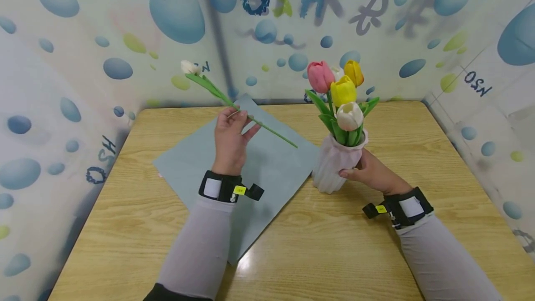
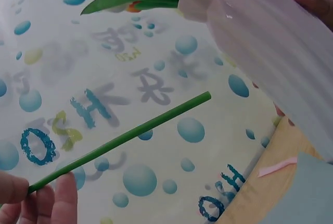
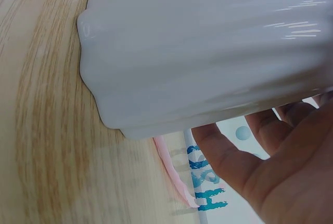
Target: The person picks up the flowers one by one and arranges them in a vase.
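Note:
My left hand [image 1: 231, 145] pinches the green stem of a white tulip [image 1: 190, 68] between thumb and fingers. The bloom points up to the left; the bare stem end [image 2: 200, 99] slants toward the vase, apart from it. My right hand [image 1: 374, 173] holds the side of a pale pink-and-white ribbed vase [image 1: 330, 166], its thumb on the near side. In the right wrist view, the vase's wavy base [image 3: 104, 94] meets the wooden table. Out of the vase rise a pink tulip [image 1: 320, 77], yellow tulips [image 1: 343, 91] and white tulips [image 1: 350, 116] with green leaves.
A grey-blue sheet [image 1: 276, 185] lies turned cornerwise on the wooden table [image 1: 317, 254], beneath my left hand and beside the vase. A pink ribbon-like strip [image 3: 174, 174] lies behind the vase. A patterned wall covering [image 1: 267, 50] stands along the table's far edge.

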`<action>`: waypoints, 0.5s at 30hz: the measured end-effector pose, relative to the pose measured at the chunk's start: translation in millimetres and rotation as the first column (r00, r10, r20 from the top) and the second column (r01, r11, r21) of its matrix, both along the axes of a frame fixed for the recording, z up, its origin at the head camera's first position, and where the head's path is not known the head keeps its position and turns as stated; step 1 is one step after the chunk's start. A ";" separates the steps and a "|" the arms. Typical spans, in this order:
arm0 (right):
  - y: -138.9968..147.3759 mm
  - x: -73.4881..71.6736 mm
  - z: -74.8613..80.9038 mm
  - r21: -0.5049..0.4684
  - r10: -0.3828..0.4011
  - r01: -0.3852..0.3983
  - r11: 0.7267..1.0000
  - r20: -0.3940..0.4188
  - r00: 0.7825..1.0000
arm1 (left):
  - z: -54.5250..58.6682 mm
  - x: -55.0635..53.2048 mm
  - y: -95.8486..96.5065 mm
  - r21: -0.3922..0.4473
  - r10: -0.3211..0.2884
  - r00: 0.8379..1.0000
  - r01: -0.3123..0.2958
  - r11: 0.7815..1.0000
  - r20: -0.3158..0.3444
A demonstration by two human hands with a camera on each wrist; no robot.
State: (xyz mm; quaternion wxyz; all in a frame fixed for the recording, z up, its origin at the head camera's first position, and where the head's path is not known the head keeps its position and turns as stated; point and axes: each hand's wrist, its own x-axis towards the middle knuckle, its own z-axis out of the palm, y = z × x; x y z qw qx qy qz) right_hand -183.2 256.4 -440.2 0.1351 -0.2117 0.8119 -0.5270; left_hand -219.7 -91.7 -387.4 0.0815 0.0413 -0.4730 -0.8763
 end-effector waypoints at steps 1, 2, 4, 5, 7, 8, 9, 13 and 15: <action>-0.3 0.0 0.1 -0.001 0.000 0.000 1.000 0.001 1.000 | 1.6 0.3 1.8 0.010 0.000 1.000 0.000 1.000 -0.003; -0.7 0.1 0.3 -0.001 0.000 0.000 1.000 0.001 1.000 | 3.5 0.5 3.3 0.020 0.000 1.000 0.000 1.000 -0.005; -1.0 -0.1 0.3 -0.006 0.001 -0.001 1.000 0.002 1.000 | 7.4 0.5 6.3 0.041 0.002 1.000 -0.001 0.999 -0.007; -1.1 -0.1 0.2 -0.006 0.001 -0.001 1.000 0.002 1.000 | 9.5 0.3 7.8 0.047 -0.001 1.000 0.001 0.999 -0.008; -1.3 0.0 0.1 -0.012 0.002 -0.002 1.000 -0.005 1.000 | 14.1 -0.1 11.5 0.056 -0.007 1.000 0.008 0.998 -0.014; -1.4 0.1 0.3 -0.014 0.003 -0.003 1.000 -0.007 1.000 | 16.6 -0.3 13.5 0.057 -0.010 1.000 0.011 0.998 -0.019; -1.2 0.2 0.2 -0.017 0.002 -0.003 1.000 -0.007 1.000 | 19.0 -0.5 15.8 0.057 -0.013 1.000 0.014 0.998 -0.024; -1.3 0.4 0.6 -0.021 0.006 -0.006 1.000 -0.004 1.000 | 28.2 -1.4 25.2 0.054 -0.019 0.999 0.021 0.998 -0.039; -1.9 0.6 1.3 -0.020 0.006 -0.006 1.000 0.002 1.000 | 32.7 -1.8 29.6 0.059 -0.018 0.999 0.021 0.998 -0.046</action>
